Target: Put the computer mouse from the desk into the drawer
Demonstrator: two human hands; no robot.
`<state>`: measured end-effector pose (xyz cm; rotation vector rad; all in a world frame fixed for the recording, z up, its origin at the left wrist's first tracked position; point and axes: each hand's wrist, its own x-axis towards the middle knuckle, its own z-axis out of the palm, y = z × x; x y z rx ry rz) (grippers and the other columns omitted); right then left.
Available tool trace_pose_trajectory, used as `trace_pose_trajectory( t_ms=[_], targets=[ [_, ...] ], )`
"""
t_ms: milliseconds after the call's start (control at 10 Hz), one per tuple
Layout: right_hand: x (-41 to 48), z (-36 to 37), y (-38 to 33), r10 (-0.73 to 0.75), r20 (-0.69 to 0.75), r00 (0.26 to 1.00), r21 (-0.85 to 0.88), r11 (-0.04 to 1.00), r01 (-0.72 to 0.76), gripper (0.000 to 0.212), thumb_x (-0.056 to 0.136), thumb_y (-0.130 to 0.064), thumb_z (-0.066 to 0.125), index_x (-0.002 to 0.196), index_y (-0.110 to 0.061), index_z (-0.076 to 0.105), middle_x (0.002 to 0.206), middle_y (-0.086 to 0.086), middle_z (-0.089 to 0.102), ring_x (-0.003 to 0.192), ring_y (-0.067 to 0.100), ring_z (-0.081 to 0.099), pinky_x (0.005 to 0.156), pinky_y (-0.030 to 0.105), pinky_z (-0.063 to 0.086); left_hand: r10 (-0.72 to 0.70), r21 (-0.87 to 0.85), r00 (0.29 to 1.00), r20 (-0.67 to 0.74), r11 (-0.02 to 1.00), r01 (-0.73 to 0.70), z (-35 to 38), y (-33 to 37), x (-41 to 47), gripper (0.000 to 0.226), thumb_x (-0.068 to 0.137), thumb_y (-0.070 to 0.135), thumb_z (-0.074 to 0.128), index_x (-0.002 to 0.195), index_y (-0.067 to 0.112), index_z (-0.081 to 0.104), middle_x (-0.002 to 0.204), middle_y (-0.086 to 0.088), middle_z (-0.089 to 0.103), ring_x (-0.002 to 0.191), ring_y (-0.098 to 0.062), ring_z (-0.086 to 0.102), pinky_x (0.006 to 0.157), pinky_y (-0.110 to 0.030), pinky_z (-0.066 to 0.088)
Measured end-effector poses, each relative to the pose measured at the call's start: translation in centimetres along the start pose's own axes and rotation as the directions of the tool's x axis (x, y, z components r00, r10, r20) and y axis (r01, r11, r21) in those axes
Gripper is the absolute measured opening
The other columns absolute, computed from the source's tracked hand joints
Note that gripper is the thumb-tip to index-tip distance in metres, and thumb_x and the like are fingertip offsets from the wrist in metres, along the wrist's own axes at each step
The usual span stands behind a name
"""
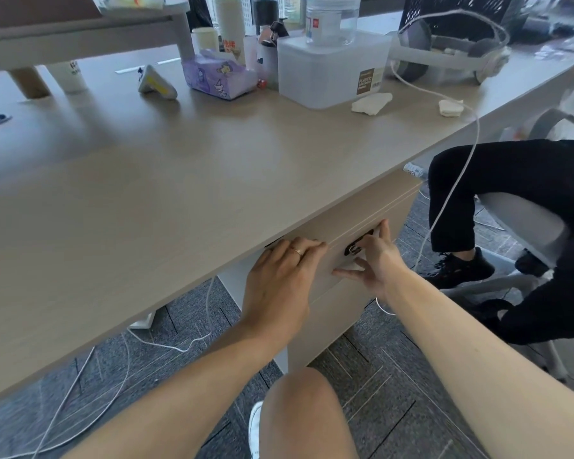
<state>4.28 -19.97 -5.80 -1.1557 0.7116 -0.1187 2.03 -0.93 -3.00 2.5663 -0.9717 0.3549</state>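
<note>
- Both your hands are on the top drawer front [342,233] under the desk edge [212,207]; it looks shut.
- Your left hand [279,279] lies flat, fingers spread, holding nothing.
- Your right hand [375,256] sits open by the dark handle recess [357,245], nothing gripped.
- No mouse in view; whether it's inside, I can't tell.

Both forearms are bare from the bottom edge of the view up to the wrists, with no sleeve showing on either. The left hand [280,279] wears a thin gold-coloured band ring [298,251] on one finger (the only jewellery in sight); the right hand [376,260] is unadorned. Lower down, a bare knee [300,412] shows, and beside it a white shoe [255,429].
</note>
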Motion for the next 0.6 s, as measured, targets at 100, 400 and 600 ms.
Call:
trace_pose_trajectory(
  t_ms=[100,400,600],
  targets=[
    [-1.2,-0.6,-0.7,0.006,0.021,1.0,-0.077,0.997,-0.004,0.063,0.095,0.0,0.035,0.144,-0.039,0.034,0.121,-0.002,0.05,0.128,0.04,0.044,0.085,0.067,0.054,-0.007,0.015,1.0,0.005,1.0,0.007,-0.1,0.1,0.0,0.076,0.067,-0.011,0.068,0.136,0.022,0.059,0.132,0.006,0.063,0.12,-0.019,0.058,0.096,-0.037,0.051],
    [-5.7,-6.4,-3.7,-0.043,0.182,0.982,-0.979,0.08,0.185,0.086,0.093,-0.058,0.051,0.162,-0.029,0.008,0.165,0.014,0.025,0.124,0.03,0.053,0.095,0.039,0.049,-0.041,0.008,0.967,0.252,0.999,0.041,-2.8,1.4,0.6,0.067,0.089,0.043,0.063,0.148,0.023,0.039,0.149,0.005,0.043,0.139,-0.018,0.037,0.112,-0.037,0.036],
    [-12.8,-7.8,-5.1,-0.142,0.272,0.952,-0.921,-0.324,0.215,0.096,0.081,-0.077,0.046,0.16,-0.034,0.013,0.163,0.004,0.026,0.146,0.037,0.028,0.107,0.056,0.041,-0.137,0.075,0.828,0.544,0.991,0.114,-5.5,3.6,0.1,0.115,0.084,0.073,0.057,0.162,0.014,-0.004,0.172,-0.004,-0.001,0.158,-0.021,-0.001,0.126,-0.037,0.008]
  ],
)
